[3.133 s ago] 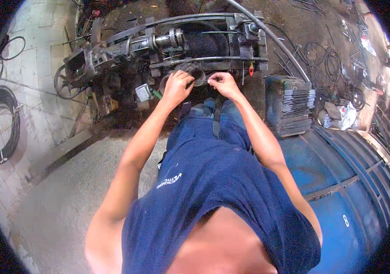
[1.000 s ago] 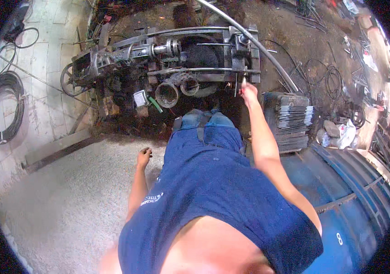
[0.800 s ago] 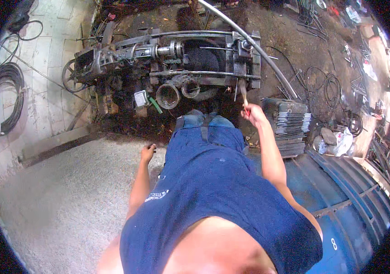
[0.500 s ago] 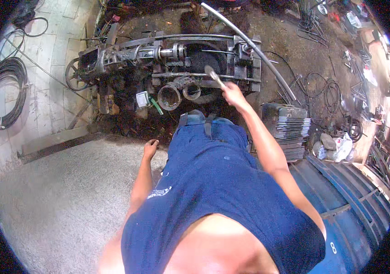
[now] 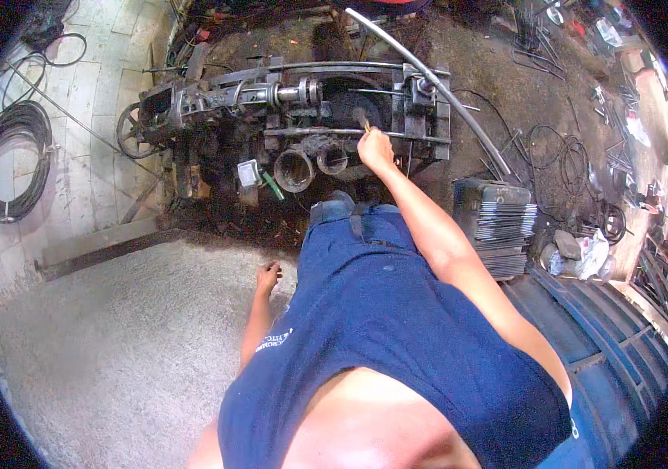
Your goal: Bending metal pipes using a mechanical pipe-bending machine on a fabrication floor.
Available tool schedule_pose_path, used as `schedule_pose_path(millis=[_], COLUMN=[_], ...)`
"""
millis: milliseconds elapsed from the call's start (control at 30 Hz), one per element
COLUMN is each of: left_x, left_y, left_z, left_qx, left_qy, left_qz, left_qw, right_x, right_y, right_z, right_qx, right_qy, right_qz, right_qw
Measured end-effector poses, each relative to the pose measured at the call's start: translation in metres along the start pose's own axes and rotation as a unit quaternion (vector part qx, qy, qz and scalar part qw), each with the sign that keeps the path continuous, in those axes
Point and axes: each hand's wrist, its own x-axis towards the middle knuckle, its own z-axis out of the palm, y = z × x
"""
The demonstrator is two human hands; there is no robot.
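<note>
The right hand, gripping a brush, has a gap to work in between the near rail and far rail, though a thin rod juts into it from the right. Two cups block the near left, a slanting pipe the far right. Room opens over the gray floor around the left hand.

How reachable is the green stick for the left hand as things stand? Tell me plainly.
Probably yes, with a forward stretch: the left hand hangs low and looks empty, and nothing visible blocks the way to the green stick.
</note>
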Motion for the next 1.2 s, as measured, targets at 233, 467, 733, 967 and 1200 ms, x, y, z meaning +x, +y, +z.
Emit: schedule_pose_path(millis=[233,467,733,967,1200], left_x=[0.002,0.011,0.008,0.003,0.006], left_y=[-0.028,-0.009,0.005,-0.003,-0.022], left_z=[0.008,0.003,-0.004,-0.006,-0.013], left_qx=[-0.026,-0.017,-0.005,-0.001,-0.004], left_qy=[-0.014,-0.019,-0.017,-0.029,-0.037], left_qz=[-0.03,-0.015,0.007,0.007,-0.018], left_qw=[0.999,1.0,1.0,1.0,0.999], right_x=[0.001,-0.012,0.0,-0.032,-0.054], right_y=[-0.066,-0.017,-0.063,0.008,0.163], right_z=[-0.05,-0.018,-0.059,-0.05,-0.043], right_qx=[0.043,-0.08,0.01,-0.035,0.209], right_qy=[0.11,-0.012,0.109,-0.069,-0.055], right_qz=[-0.119,-0.093,-0.095,-0.054,0.109], right_qw=[0.986,0.992,0.989,0.996,0.97])
